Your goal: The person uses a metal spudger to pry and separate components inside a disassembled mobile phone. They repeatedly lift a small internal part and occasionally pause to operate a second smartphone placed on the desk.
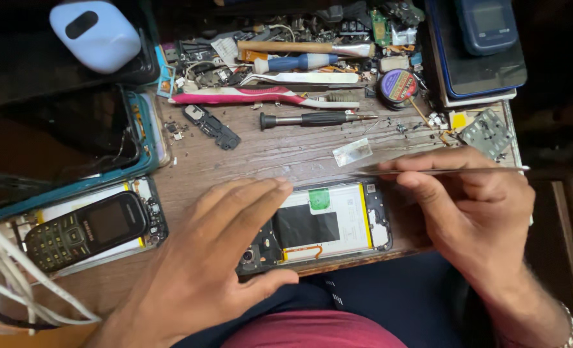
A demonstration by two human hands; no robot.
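At bench's near edge, one opened phone (325, 222) is lying w/ back off. Left hand (225, 254) is pressing on it, fingers flat & spread, gripping nothing. Right hand (473, 206) is pinching one pair of tweezers (441, 171), probably by the tips. One black screwdriver (315, 119) is lying behind.

Phone repair workbench, worn wooden table (286, 154), screwdriver (312, 119), opened phones (328, 222), loose parts (209, 125), solder wick spool (399, 86)

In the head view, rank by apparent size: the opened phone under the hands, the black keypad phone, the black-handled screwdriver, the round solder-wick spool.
1. Opened phone with white battery
2. Black keypad phone and black-handled screwdriver: similar length, phone bulkier
3. Round solder-wick spool
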